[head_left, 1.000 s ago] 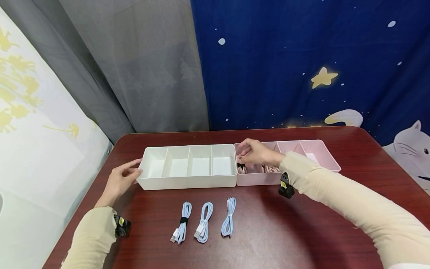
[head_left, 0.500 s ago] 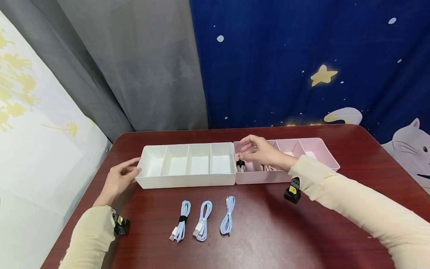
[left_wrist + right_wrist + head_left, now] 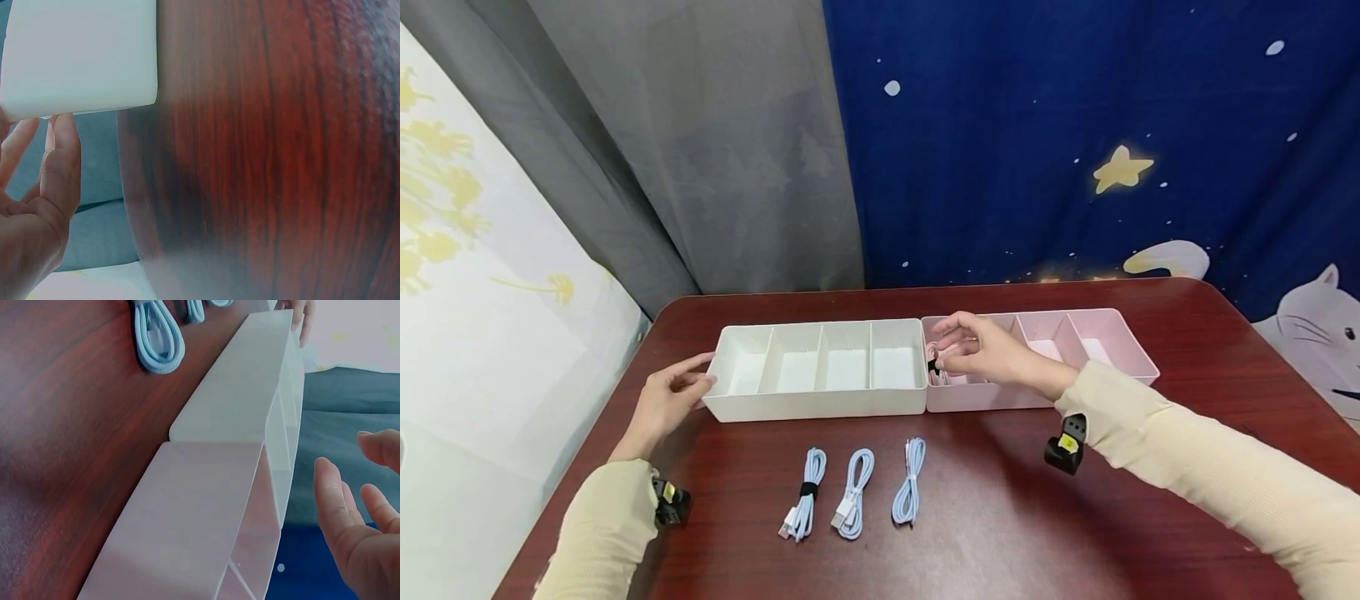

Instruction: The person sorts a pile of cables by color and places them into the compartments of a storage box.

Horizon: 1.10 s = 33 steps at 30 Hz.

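My left hand [image 3: 666,404] touches the left end of the white divided tray [image 3: 816,407]. The left wrist view has the fingers [image 3: 60,165] fairly straight, their tips against the end wall. Over the left compartment of the pink divided tray [image 3: 985,398] hovers my right hand [image 3: 992,352], fingers loosely bent. Nothing shows between its fingers [image 3: 331,500] in the right wrist view. Below it, a pink bundled cable [image 3: 936,375] with a black tie lies in that compartment, partly hidden. The neighbouring compartment is mostly covered by the hand.
Three coiled light-blue cables lie in front of the trays: one with a black tie [image 3: 807,497], a middle one [image 3: 854,497] and a right one [image 3: 908,487]. The two trays stand end to end on the brown table [image 3: 1000,517], with curtains behind.
My right hand rose slightly off the pink tray's left compartment, then came down a little, its forearm shifting right. My left hand and the blue cables have stayed in place.
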{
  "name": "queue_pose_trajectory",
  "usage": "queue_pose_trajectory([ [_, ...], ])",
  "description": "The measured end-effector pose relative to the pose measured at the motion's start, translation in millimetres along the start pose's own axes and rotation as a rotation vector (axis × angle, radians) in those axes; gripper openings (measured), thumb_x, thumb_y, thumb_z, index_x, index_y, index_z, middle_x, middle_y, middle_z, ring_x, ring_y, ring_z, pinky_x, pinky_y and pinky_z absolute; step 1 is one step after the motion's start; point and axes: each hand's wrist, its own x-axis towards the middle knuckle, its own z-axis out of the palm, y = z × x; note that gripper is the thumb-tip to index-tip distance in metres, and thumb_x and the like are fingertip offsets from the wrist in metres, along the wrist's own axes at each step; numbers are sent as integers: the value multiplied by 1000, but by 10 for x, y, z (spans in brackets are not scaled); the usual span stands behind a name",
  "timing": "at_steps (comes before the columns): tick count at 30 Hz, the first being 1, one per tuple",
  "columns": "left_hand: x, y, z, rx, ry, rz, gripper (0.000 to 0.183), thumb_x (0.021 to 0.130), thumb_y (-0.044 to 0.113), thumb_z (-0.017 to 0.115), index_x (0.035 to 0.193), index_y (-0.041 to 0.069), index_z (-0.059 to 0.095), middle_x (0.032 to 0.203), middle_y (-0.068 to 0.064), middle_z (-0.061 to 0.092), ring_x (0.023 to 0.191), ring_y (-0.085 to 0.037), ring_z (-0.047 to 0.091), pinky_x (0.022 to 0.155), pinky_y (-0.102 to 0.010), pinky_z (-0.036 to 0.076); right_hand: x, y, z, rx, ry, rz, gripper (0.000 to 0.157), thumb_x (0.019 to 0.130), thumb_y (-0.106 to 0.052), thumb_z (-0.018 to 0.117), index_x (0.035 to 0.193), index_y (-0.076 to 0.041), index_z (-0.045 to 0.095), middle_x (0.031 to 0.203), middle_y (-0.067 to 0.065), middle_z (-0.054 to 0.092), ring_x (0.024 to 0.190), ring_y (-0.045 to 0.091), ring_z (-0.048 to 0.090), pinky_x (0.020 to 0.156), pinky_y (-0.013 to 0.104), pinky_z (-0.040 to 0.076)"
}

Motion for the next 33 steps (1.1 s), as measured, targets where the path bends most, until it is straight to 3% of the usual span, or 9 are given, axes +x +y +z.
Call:
queue_pose_trajectory([
  [12, -12, 18, 19, 1, -12, -6, 44, 88, 27, 56, 128, 10, 49, 99, -19, 58, 72, -1, 55, 61, -22, 50, -172, 18, 134, 183, -16, 21, 43, 78, 7, 60, 116, 13, 42, 103, 31, 49, 83, 27, 60, 70, 35, 51],
  [25, -36, 24, 11, 4, 4, 19, 43, 87, 24, 57, 127, 7, 50, 96, -18, 59, 70, 0, 54, 60, -23, 50, -400, 71, 345, 247, -65, 45, 44, 79, 3, 61, 117, 10, 41, 106, 29, 49, 88, 28, 58, 71, 36, 51],
  [33, -37, 19, 7, 22, 14, 23, 42, 88, 23, 56, 126, 7, 50, 96, -19, 60, 68, -1, 54, 59, -22, 50, -489, 104, 471, 271, -89, 29, 43, 79, 1, 63, 115, 11, 42, 100, 19, 54, 87, 25, 59, 71, 34, 51],
])
